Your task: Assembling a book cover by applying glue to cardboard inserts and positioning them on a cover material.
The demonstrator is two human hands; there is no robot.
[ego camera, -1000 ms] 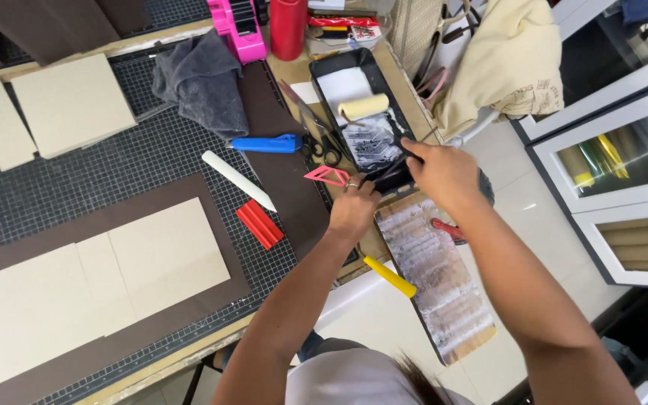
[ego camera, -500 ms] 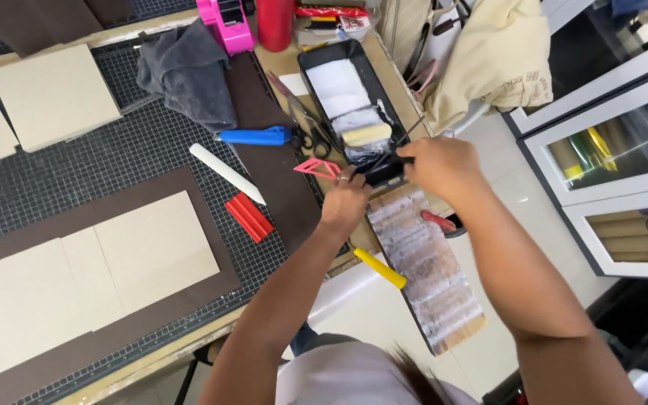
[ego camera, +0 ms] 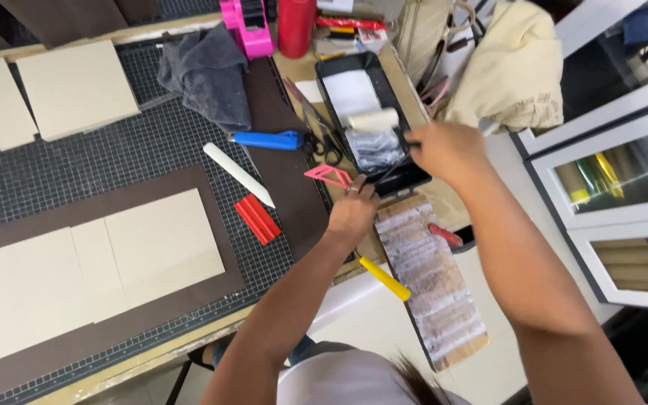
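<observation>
A black paint tray [ego camera: 324, 75] holding white glue stands at the table's right edge. A small cream roller [ego camera: 373, 120] lies across the tray's middle. My right hand [ego camera: 448, 154] is closed on the roller's handle at the tray's right side. At the tray's near left corner my left hand [ego camera: 352, 214] grips the rim with curled fingers, beside a pink triangle [ego camera: 329, 175]. A glue-smeared board [ego camera: 433, 289] juts out over the table edge just below both hands.
On the cutting mat [ego camera: 76, 165] lies brown paper [ego camera: 211, 300] carrying cream boards [ego camera: 163, 244]. Red strips [ego camera: 258, 220], a white folder tool [ego camera: 238, 174], a blue cutter [ego camera: 268, 140], scissors [ego camera: 324, 139] and a grey cloth [ego camera: 208, 75] are nearby. A yellow-handled tool [ego camera: 385, 279] sticks out; glass cabinets [ego camera: 616, 172] stand right.
The roller has moved back and forth a little inside the tray, with my right hand following. My left hand has stayed at the tray's near corner. The view has shifted slightly.
</observation>
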